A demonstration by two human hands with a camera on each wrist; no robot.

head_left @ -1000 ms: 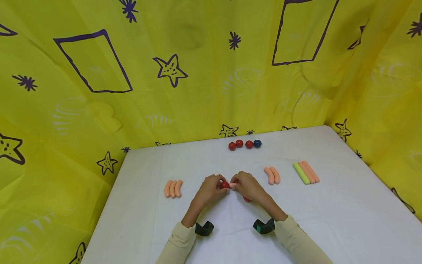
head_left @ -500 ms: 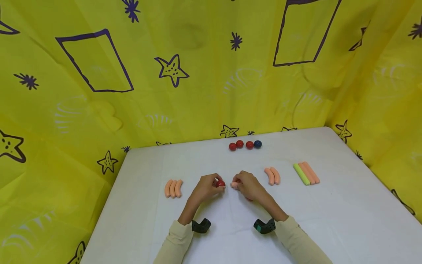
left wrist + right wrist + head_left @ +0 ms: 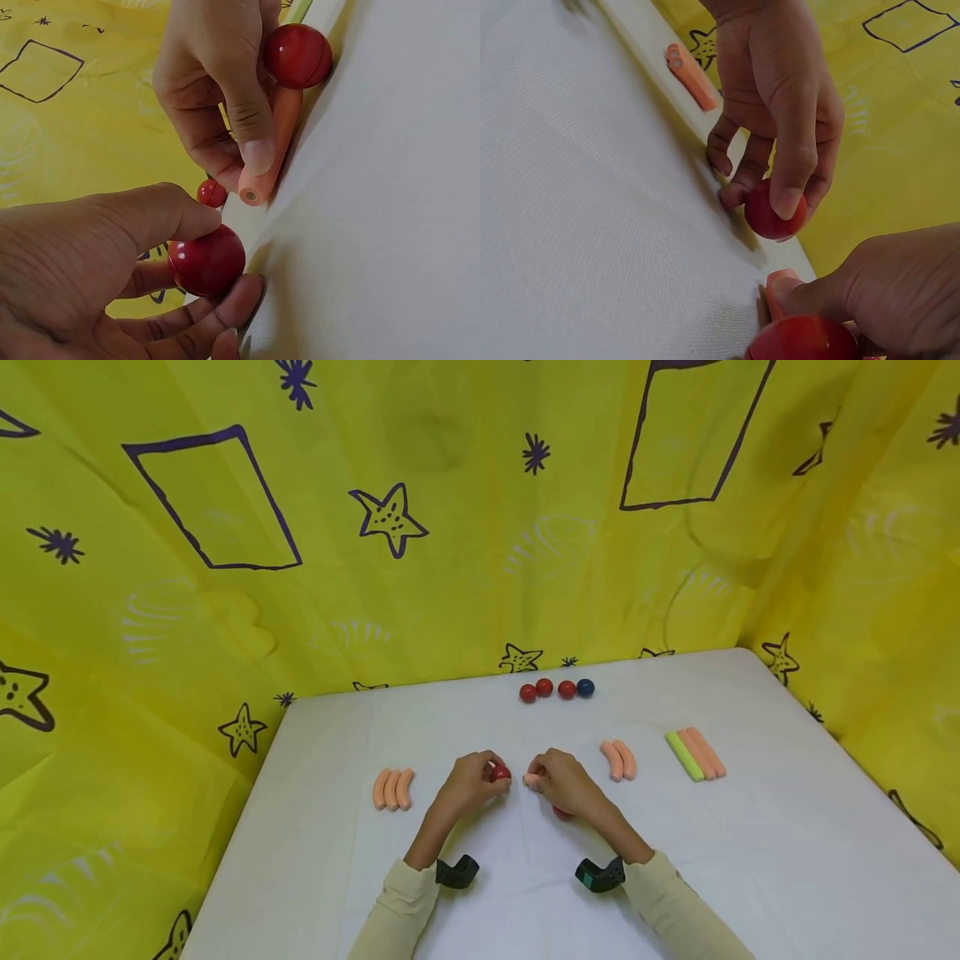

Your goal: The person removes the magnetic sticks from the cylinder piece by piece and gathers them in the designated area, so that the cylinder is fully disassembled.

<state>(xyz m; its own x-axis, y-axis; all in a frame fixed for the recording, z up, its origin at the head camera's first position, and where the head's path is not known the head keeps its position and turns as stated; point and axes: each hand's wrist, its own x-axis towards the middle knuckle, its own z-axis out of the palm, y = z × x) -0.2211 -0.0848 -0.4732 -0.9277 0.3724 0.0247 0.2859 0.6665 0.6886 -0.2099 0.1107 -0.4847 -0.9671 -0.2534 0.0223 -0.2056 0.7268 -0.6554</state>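
Observation:
My left hand [image 3: 467,785] pinches a glossy red ball [image 3: 207,260] between thumb and fingers, just above the white tabletop. Opposite it, my right hand [image 3: 567,782] grips a short orange rod [image 3: 279,139], its thumb lying along the side. A round hole shows in the rod's near end, which faces my left hand. At the rod's far end sits another red ball [image 3: 298,56]; in the head view this ball [image 3: 562,813] is partly hidden under my right hand. A gap separates the left hand's ball from the rod.
Several red balls [image 3: 544,687] and a blue ball [image 3: 586,687] line the back of the table [image 3: 315,852]. Three curved orange pieces [image 3: 393,789] lie left, two similar curved pieces [image 3: 618,761] right. Beyond are a green rod [image 3: 685,755] and two straight orange rods [image 3: 702,752].
One second ago the left hand's ball was up against the rod's end. My left hand has since drawn back to the left with the ball; my right hand has barely moved.

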